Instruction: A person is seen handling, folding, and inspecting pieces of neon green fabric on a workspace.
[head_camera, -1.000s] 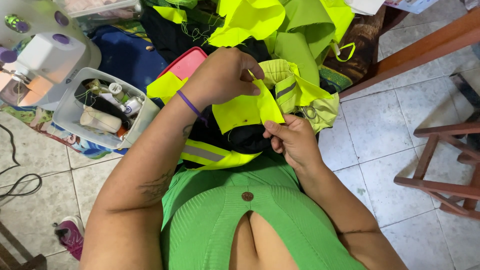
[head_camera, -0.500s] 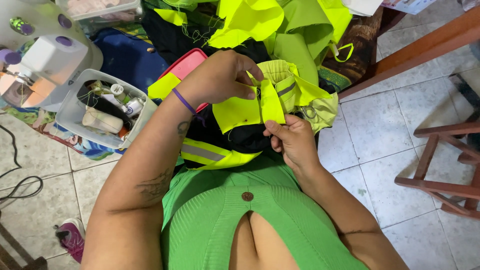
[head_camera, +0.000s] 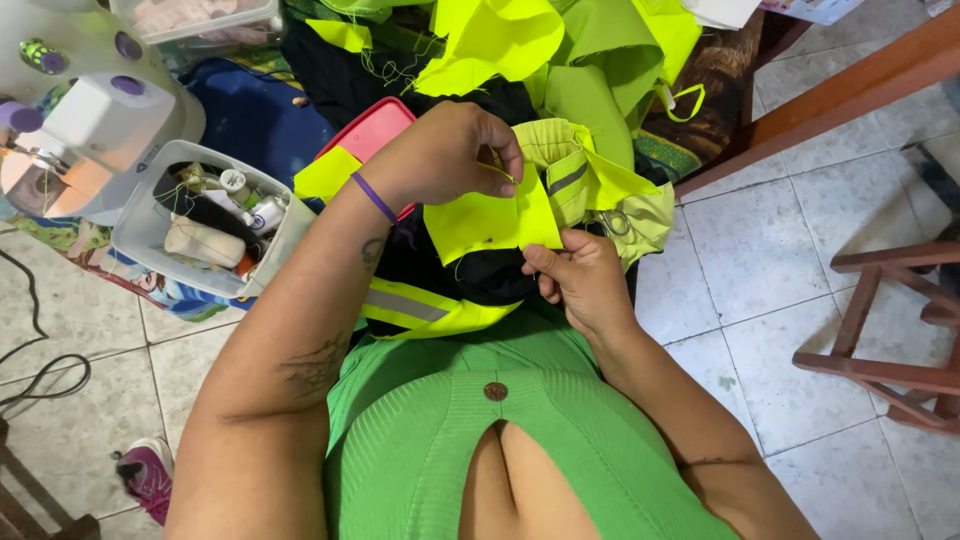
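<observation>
Work piece: neon-yellow fabric panel (head_camera: 495, 220), held over the lap, above a dark garment with reflective strip (head_camera: 405, 305).

Hand state:
- Left hand (head_camera: 445, 150): fingers curled, pinching the panel's top edge near its upper R corner. Cannot tell whether a needle or thread is in the pinch.
- Right hand (head_camera: 580, 280): thumb and fingers pinching the panel's lower R corner, knuckles toward the lap.

Surroundings: sewing machine (head_camera: 85, 130) at far L; clear plastic tray (head_camera: 215, 220) w/ thread spools beside it; red lid (head_camera: 375, 130) under the L wrist; more yellow-green offcuts (head_camera: 560, 40) piled behind.

Technique, as judged: keep the edge taut betw. both pinches so the fold lies flat; hold grip pts close to the edge, not mid-panel; keep loose threads clear of the fingers; align corners before pressing the crease.
</observation>
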